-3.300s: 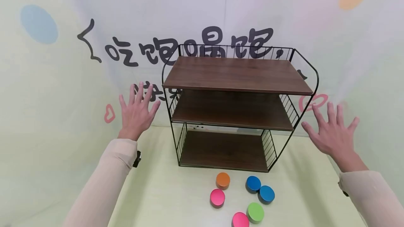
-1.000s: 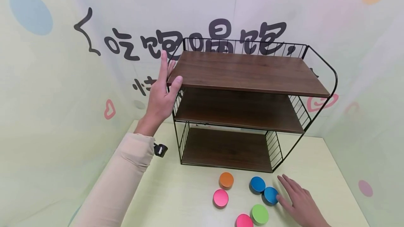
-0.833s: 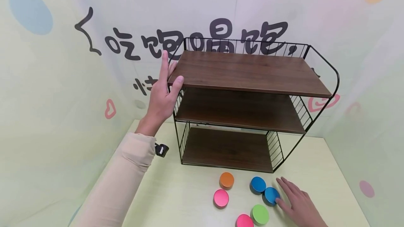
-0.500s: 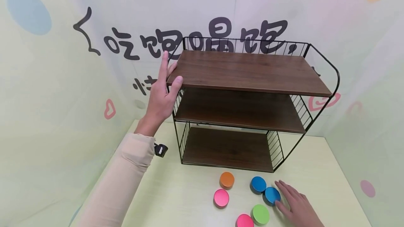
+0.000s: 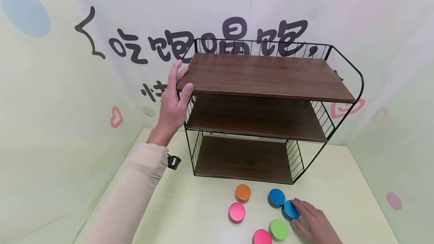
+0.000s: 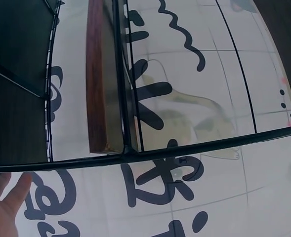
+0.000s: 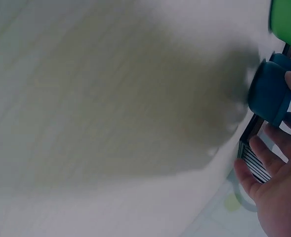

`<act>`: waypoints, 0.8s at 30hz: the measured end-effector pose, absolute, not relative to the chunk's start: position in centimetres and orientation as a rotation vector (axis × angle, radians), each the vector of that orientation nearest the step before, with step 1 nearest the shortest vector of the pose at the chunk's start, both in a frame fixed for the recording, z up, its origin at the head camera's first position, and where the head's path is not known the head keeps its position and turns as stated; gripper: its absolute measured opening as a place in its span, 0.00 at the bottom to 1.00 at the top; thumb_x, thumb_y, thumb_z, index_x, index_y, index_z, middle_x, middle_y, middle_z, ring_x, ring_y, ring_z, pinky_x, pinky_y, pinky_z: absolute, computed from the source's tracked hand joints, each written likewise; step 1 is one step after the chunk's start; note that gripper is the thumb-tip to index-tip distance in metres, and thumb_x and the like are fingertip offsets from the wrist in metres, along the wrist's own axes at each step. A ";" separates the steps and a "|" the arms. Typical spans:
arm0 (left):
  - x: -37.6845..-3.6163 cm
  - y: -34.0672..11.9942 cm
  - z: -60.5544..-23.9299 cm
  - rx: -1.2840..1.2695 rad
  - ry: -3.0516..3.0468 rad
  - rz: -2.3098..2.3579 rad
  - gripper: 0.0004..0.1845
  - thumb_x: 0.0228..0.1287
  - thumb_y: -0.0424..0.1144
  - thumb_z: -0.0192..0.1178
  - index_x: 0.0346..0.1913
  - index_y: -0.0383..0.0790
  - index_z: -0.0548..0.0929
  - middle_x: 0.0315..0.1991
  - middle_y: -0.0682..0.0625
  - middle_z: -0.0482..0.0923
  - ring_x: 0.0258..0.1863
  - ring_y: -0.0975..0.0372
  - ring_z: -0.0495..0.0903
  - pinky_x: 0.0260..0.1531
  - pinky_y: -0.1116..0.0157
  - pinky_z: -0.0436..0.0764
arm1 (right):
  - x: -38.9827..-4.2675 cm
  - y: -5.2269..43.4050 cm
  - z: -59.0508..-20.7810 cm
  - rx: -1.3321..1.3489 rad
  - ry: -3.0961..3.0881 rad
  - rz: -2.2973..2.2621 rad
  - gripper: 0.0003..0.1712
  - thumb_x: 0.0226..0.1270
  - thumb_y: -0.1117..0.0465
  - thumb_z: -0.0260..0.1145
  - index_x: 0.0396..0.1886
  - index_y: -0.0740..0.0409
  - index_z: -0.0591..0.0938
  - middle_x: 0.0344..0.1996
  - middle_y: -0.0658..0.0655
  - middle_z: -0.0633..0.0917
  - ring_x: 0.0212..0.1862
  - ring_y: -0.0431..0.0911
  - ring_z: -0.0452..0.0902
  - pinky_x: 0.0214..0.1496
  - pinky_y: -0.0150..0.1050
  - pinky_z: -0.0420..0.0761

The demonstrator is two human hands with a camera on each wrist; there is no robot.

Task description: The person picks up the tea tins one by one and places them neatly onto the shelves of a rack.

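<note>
Resting on the pale table [image 5: 190, 214], the right hand [image 5: 313, 223] has its fingers bent around the near blue tub [image 5: 291, 209], touching its side. This tub sits just beside a second blue tub [image 5: 276, 196]. A green tub [image 5: 279, 229] is close by, with two pink tubs [image 5: 236, 211] and an orange tub [image 5: 242, 192] to the left. The left hand [image 5: 173, 102] holds the left end of the shelf rack [image 5: 268, 76], with its thumb on the front edge of the top board and its fingers up along the side.
</note>
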State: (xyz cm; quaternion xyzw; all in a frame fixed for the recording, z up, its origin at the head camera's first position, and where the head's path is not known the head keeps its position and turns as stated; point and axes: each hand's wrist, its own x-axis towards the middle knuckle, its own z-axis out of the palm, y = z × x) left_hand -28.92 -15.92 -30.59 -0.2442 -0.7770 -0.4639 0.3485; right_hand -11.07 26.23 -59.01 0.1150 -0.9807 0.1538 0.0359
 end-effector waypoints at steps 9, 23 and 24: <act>-29.3 -15.8 -30.9 -0.630 -1.966 -1.181 0.30 0.77 0.50 0.51 0.76 0.49 0.59 0.67 0.50 0.73 0.68 0.66 0.68 0.64 0.59 0.65 | -11.4 26.1 -59.7 0.368 -2.952 0.458 0.36 0.56 0.49 0.77 0.62 0.60 0.79 0.57 0.60 0.83 0.58 0.59 0.78 0.55 0.58 0.76; -29.7 -15.7 -31.1 -0.632 -1.934 -1.155 0.31 0.76 0.55 0.49 0.75 0.47 0.60 0.65 0.53 0.75 0.66 0.65 0.70 0.59 0.59 0.68 | -11.4 26.2 -59.5 0.355 -2.882 0.575 0.35 0.51 0.54 0.80 0.58 0.63 0.81 0.52 0.60 0.85 0.53 0.56 0.81 0.53 0.53 0.79; -29.7 -15.7 -31.2 -0.634 -1.933 -1.155 0.32 0.76 0.56 0.49 0.75 0.47 0.60 0.65 0.52 0.75 0.66 0.65 0.70 0.58 0.59 0.68 | -11.4 26.2 -59.5 0.354 -2.878 0.578 0.35 0.51 0.54 0.80 0.58 0.63 0.81 0.52 0.60 0.85 0.53 0.56 0.81 0.53 0.53 0.79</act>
